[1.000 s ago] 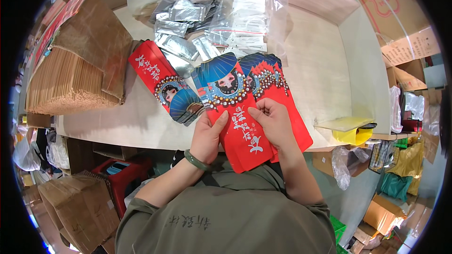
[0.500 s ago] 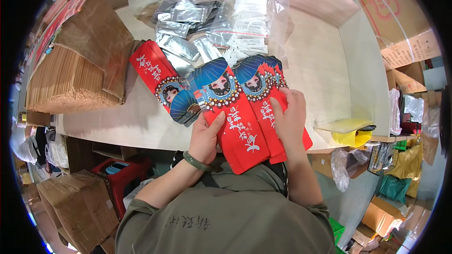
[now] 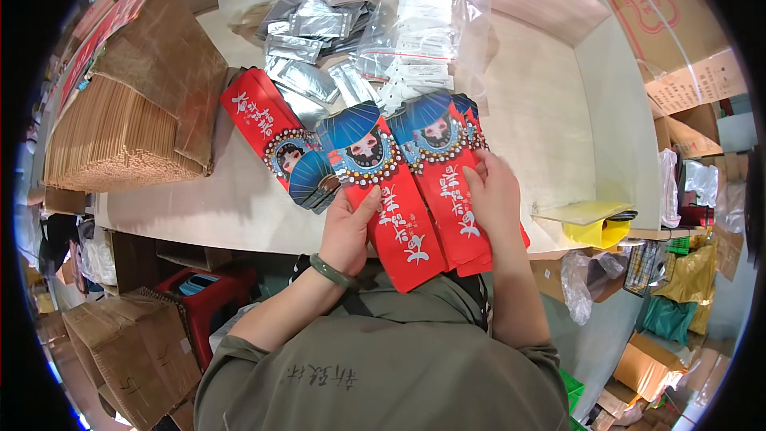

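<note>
My left hand [image 3: 345,231], with a green bangle on the wrist, is closed on a red printed packet [image 3: 392,247] with a blue fan-shaped top and a masked figure; any packets beneath it are hidden. My right hand [image 3: 496,199] grips a fanned group of the same red packets [image 3: 456,227], thumb on top, the other fingers mostly out of sight behind. Both groups overlap in front of my body, at the table's near edge. Just left of them, a stack of matching packets [image 3: 259,116] lies aslant on the table, fan ends toward me.
Silver sachets [image 3: 319,19] are heaped beyond the packets. Next to them lies a clear plastic bag [image 3: 471,0] of white pieces. A large carton [image 3: 163,72] packed with brown sheets stands at the left. A yellow holder [image 3: 598,233] sits at the table's right edge.
The left packet has shifted slightly left. In the right-hand group, one packet now covers more of those fanned behind it, and my right thumb has slid a little along it.
</note>
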